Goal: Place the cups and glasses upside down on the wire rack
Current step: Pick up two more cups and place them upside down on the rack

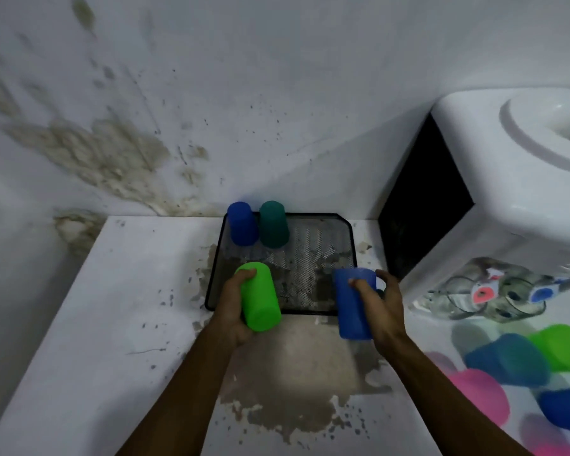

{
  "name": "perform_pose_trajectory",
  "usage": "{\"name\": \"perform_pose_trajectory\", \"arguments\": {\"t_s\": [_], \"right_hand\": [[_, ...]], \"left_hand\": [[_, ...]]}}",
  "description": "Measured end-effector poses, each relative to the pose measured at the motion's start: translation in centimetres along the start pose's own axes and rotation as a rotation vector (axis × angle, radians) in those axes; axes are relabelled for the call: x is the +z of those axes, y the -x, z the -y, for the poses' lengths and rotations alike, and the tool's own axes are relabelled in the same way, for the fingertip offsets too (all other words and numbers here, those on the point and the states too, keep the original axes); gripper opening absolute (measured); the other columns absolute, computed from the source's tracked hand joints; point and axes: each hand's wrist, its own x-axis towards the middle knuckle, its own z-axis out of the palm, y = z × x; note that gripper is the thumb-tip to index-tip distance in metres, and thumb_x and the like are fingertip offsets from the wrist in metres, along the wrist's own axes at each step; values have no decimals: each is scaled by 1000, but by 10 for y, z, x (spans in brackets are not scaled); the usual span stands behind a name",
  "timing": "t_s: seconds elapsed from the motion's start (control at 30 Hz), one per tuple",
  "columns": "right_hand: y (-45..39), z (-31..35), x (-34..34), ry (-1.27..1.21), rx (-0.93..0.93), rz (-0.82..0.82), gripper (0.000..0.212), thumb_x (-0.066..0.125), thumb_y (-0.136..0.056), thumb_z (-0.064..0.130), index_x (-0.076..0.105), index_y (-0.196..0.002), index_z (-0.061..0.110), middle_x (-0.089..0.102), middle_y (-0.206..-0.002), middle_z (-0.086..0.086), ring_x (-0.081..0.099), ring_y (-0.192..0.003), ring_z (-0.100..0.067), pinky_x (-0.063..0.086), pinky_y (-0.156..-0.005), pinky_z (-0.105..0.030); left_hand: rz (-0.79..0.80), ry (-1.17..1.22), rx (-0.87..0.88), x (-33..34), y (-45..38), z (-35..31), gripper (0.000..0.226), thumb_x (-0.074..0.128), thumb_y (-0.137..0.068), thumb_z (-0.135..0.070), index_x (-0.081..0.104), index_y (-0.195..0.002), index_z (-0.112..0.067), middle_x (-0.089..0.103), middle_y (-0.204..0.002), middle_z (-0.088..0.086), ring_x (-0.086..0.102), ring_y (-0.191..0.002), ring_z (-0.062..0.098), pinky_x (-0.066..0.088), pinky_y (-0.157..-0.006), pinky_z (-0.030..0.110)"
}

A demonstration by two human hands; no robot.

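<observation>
A black wire mesh rack (323, 232) lies on the white counter against the wall. Two cups stand upside down at its far left corner: a blue cup (242, 223) and a dark green cup (273, 224). My left hand (232, 306) grips a bright green cup (260, 296), tilted over the rack's near left edge. My right hand (380, 306) holds a blue cup with a handle (352, 304) at the rack's near right corner, its open end towards the rack.
A white water dispenser (507, 179) stands on the right. Below it lie clear glasses (474, 299) and several coloured plastic cups (510, 360) in pink, blue and green. The counter (135, 291) has worn, stained patches. The wall behind is stained.
</observation>
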Motion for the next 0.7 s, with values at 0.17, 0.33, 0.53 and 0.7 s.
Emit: {"name": "perform_pose_trajectory", "arguments": {"t_s": [0.17, 0.33, 0.53, 0.7], "right_hand": [[-21, 12, 36, -397, 472, 165, 43, 58, -90, 42, 50, -122, 14, 65, -111, -15, 64, -86, -28, 52, -71, -41], [-39, 11, 59, -455, 684, 336, 43, 56, -88, 44, 53, -119, 14, 66, -97, -17, 62, -75, -32, 51, -61, -40], [-48, 25, 83, -78, 560, 298, 32, 68, -76, 27, 61, -101, 7, 67, -85, -17, 60, -63, -29, 40, -39, -22], [-60, 27, 96, 95, 316, 154, 40, 82, -66, 19, 57, -97, 11, 67, -99, -17, 67, -84, -37, 59, -60, -45]], "left_hand": [[-17, -246, -87, -3, -16, -37, 58, 61, -69, -14, 54, -126, -6, 61, -102, 17, 58, -84, 33, 51, -73, 39], [-286, -829, 174, -3, -47, -61, 95, 80, -67, -21, 22, -141, -5, 52, -127, 17, 56, -111, 37, 52, -85, 42], [-433, -1383, 510, -3, -68, -76, 78, 79, -64, -43, 45, -128, -14, 51, -124, 15, 55, -110, 35, 48, -83, 40], [-444, -1515, 565, 1, -81, -78, 78, 80, -65, -36, 42, -130, -14, 46, -126, 14, 49, -115, 35, 48, -83, 44]]}}
